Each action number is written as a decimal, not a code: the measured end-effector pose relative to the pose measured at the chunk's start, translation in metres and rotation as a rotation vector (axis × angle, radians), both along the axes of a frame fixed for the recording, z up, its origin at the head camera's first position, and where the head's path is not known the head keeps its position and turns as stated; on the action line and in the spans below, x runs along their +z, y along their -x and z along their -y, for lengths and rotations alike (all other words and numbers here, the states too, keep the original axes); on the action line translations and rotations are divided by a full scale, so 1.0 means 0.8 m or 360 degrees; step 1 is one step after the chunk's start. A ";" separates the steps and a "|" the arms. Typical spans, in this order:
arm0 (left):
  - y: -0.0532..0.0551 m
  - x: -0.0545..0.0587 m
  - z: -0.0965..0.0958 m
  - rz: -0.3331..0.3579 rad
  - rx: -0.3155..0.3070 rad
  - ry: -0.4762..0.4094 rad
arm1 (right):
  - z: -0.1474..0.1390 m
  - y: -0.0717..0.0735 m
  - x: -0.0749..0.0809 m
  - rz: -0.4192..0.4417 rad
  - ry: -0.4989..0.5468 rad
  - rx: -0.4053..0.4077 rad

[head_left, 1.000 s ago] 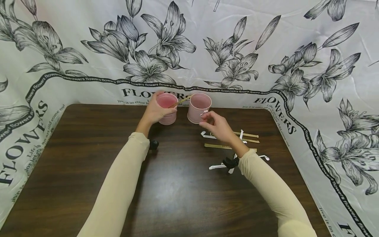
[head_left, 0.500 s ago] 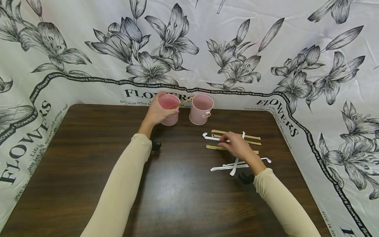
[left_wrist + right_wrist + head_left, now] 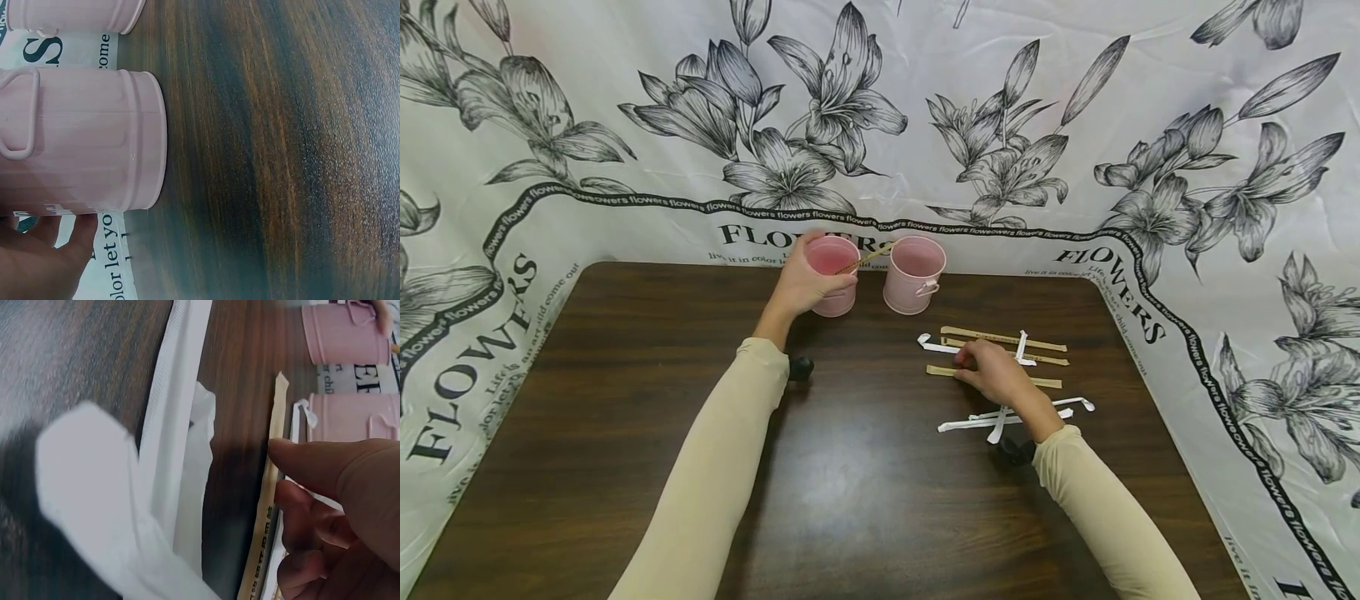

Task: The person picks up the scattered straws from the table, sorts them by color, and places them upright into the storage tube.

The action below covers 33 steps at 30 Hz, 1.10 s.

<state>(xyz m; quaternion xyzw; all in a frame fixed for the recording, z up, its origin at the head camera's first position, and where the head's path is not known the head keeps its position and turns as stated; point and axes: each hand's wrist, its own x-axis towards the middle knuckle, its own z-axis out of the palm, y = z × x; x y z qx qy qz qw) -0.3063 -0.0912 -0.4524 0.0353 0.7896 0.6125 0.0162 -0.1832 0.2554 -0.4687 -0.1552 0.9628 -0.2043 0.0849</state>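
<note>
Two small pink buckets stand side by side at the table's back edge. My left hand (image 3: 801,283) grips the left bucket (image 3: 835,302) round its side, thumb at the front. A thin tan stick (image 3: 874,255) leans out of it towards the right bucket (image 3: 910,283). In the left wrist view, the gripped bucket (image 3: 81,137) stands with its base on the table. My right hand (image 3: 996,372) is low over the loose wrapped sticks. Its thumb and index finger pinch a tan paper-wrapped stick (image 3: 261,531), printed with dark characters, which lies along the table.
More tan wrapped sticks (image 3: 1045,344) lie just behind the right hand. Several white paper-wrapped sticks (image 3: 962,426), some with bent ends, lie crossed around and in front of it. A flower-printed white cloth (image 3: 880,183) hangs behind the brown table (image 3: 820,500).
My right hand has moved from the right bucket's handle, forward and right, down to the wrapped sticks, where thumb and finger close on a tan one. The left hand keeps its grip.
</note>
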 end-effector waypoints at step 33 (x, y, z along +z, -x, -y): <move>0.000 0.001 -0.001 0.0007 -0.0002 -0.0012 | 0.033 -0.003 0.030 -0.0541 0.0552 0.0181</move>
